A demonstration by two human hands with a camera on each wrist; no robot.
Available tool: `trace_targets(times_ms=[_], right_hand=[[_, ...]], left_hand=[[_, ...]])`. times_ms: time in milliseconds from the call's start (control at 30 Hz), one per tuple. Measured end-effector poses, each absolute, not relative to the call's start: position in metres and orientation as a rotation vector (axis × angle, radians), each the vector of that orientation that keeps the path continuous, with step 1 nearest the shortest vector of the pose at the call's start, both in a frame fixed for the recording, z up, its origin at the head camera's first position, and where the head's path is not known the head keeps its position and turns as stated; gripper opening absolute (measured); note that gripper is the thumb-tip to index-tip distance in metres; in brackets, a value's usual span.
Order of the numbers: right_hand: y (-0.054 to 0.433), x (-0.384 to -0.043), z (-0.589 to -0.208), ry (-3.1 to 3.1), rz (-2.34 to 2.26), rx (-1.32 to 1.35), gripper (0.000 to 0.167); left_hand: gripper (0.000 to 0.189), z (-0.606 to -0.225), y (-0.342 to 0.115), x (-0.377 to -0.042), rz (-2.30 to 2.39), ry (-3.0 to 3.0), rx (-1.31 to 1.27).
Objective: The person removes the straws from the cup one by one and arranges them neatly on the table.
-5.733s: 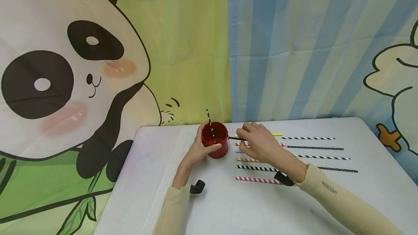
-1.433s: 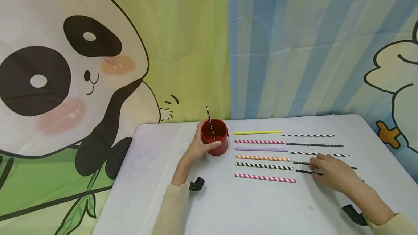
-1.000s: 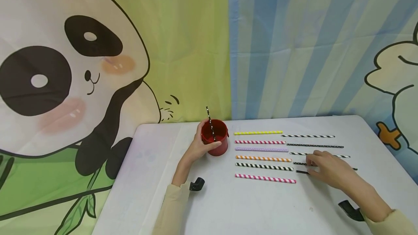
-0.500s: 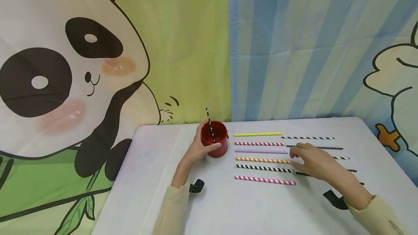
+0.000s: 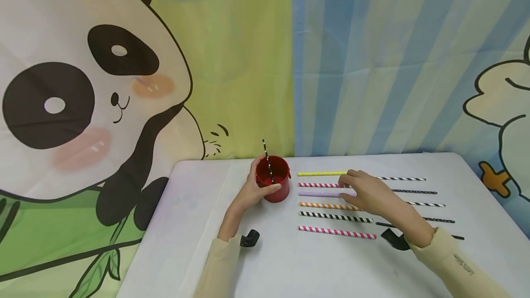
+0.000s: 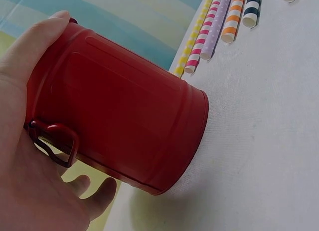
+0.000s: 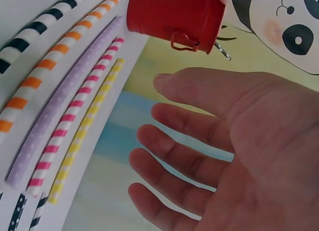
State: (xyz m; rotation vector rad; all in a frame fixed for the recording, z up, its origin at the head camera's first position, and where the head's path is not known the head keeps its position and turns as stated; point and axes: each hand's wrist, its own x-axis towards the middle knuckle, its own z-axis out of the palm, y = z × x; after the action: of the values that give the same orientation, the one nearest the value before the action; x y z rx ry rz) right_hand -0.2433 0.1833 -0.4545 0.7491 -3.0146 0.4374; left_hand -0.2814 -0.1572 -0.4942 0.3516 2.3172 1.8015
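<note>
A small red bucket [image 5: 279, 192] stands on the white table, gripped by my left hand [image 5: 250, 190] around its side and rim. One black straw with white dots [image 5: 268, 162] leans in it, its top above the rim. In the left wrist view, the thumb and curled fingers lie about the bucket [image 6: 119, 106]. My right hand [image 5: 368, 192] is above the left column of straws, near the lilac straw [image 5: 319, 194] and the pink-striped straw [image 5: 316, 185]. In the right wrist view, the right hand [image 7: 239, 141] has spread, relaxed fingers with nothing between them.
The left column also has a yellow straw [image 5: 320, 174], an orange-striped straw [image 5: 323, 205], a black-striped straw [image 5: 335, 216] and a lower pink-striped straw [image 5: 337, 232]. Several thin black-and-white straws [image 5: 414, 191] form the right column, partly hidden by my right arm. A printed curtain [image 5: 248, 82] hangs behind.
Earlier my right hand held a dark straw beside the bucket; that straw now lies lowest in the right column. The hand has let go and moved left. My left hand still grips the bucket.
</note>
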Motion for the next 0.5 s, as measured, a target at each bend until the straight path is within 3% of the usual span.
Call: trace_targets(times_ms=[500], right_hand=[[0.150, -0.267, -0.453, -2.911, 0.554, 0.698, 0.028]], left_hand=[[0.098, -0.494, -0.159, -0.284, 1.797, 2.302, 0.358]])
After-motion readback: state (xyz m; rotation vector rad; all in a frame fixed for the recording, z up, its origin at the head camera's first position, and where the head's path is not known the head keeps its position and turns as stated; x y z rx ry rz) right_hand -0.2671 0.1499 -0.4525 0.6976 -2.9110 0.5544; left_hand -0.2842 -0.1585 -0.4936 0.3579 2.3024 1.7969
